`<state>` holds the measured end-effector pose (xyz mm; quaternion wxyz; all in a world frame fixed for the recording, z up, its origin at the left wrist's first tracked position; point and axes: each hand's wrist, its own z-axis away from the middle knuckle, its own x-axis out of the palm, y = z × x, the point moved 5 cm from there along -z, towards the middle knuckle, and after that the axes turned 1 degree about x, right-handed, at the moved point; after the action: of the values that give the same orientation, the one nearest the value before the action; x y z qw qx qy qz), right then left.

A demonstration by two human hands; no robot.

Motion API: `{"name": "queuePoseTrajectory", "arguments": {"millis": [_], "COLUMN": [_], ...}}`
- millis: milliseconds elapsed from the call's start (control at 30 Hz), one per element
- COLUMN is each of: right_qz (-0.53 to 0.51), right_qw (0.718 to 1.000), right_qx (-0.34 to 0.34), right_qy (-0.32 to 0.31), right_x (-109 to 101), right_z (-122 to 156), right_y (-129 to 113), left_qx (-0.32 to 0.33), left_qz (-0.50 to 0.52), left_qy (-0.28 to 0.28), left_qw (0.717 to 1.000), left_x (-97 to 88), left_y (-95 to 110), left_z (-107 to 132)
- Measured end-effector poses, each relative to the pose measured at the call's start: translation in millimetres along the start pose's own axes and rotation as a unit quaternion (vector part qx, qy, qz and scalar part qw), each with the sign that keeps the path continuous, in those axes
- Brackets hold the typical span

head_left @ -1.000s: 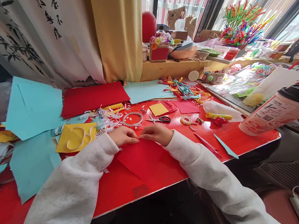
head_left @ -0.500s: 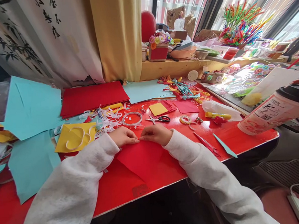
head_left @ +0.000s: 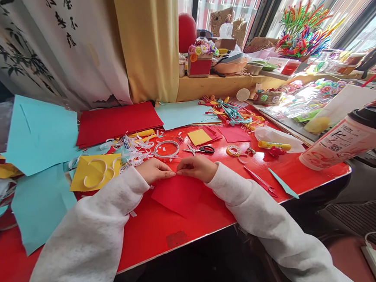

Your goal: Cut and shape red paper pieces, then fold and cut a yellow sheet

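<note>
My left hand (head_left: 154, 170) and my right hand (head_left: 197, 168) meet fingertip to fingertip over the red table (head_left: 150, 235). Both pinch the far corner of a sheet of red paper (head_left: 177, 195), which hangs toward me as a small diamond. White sleeves cover both forearms. Just beyond my hands lie a roll of clear tape (head_left: 166, 149) and black-handled scissors (head_left: 200, 149).
Light-blue sheets (head_left: 39, 135), a red paper stack (head_left: 116, 122), a yellow sheet with white curls (head_left: 94, 172) and paper scraps lie to the left. A yellow glue stick (head_left: 274, 145) and paper strips lie to the right. A large drink cup (head_left: 347, 139) juts in at right. The sill holds craft clutter.
The red paper looks smaller now: its near part has been drawn up toward my fingers. My hands stay in the same spot, pinching together.
</note>
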<state>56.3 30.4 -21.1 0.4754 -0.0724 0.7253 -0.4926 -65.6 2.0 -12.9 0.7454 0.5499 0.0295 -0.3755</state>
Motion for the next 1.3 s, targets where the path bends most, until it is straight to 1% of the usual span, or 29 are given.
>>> {"name": "queuePoseTrajectory", "arguments": {"millis": [67, 167, 233, 367, 467, 600, 700, 767, 900, 1067, 1133, 1233, 1300], "right_qz": [-0.013, 0.001, 0.014, -0.026, -0.038, 0.008, 0.059, 0.070, 0.057, 0.009, 0.010, 0.020, 0.030], "right_qw": [1.000, 1.000, 1.000, 1.000, 0.999, 1.000, 0.998, 0.997, 0.996, 0.999, 0.999, 0.998, 0.997], "right_qx": [0.002, -0.003, -0.005, -0.006, -0.004, -0.001, -0.012, -0.021, -0.025, -0.013, -0.010, -0.018, -0.023], "right_qy": [-0.001, -0.008, -0.006, 0.006, 0.015, 0.007, 0.012, 0.028, 0.057, 0.042, 0.043, 0.059, 0.071], "right_x": [-0.1, 0.0, 0.0, 1.0, 0.7, 1.3, 1.9, 1.0, -2.8, -2.7, -1.6, -1.3, -2.2], "right_z": [0.3, 0.3, -0.1, -0.9, -0.8, -0.5, -0.8, -0.9, -0.5, -0.3, -0.8, -1.2, -0.8], "right_y": [-0.1, -0.2, 0.8, 2.0, 0.2, -1.5, -2.3, -3.5, -6.5, -5.2, -2.9, -1.4, -2.3], "left_qx": [-0.010, 0.003, 0.005, -0.001, 0.002, 0.003, 0.003, 0.001, -0.001, 0.006, 0.005, 0.012, 0.023], "left_qz": [0.010, -0.009, -0.019, -0.033, -0.031, -0.028, -0.035, -0.041, -0.054, -0.060, -0.059, -0.075, -0.073], "left_qy": [0.000, 0.014, 0.015, -0.001, 0.004, 0.035, 0.031, 0.023, 0.029, 0.062, 0.062, 0.059, 0.047], "left_qw": [1.000, 1.000, 1.000, 0.999, 1.000, 0.999, 0.999, 0.999, 0.998, 0.996, 0.996, 0.995, 0.996], "left_x": [-1.1, -5.0, -5.6, -2.3, -2.0, -5.6, -5.2, -4.2, -5.5, -10.4, -10.4, -9.5, -7.8], "left_y": [-2.8, -3.5, -4.1, -4.6, -3.1, -1.1, -0.6, -1.4, -2.7, 0.9, 1.9, 2.4, 2.1], "left_z": [-0.6, -1.7, -2.1, -1.6, -1.8, -3.5, -4.4, -4.4, -3.0, 0.4, 0.9, 0.4, -0.2]}}
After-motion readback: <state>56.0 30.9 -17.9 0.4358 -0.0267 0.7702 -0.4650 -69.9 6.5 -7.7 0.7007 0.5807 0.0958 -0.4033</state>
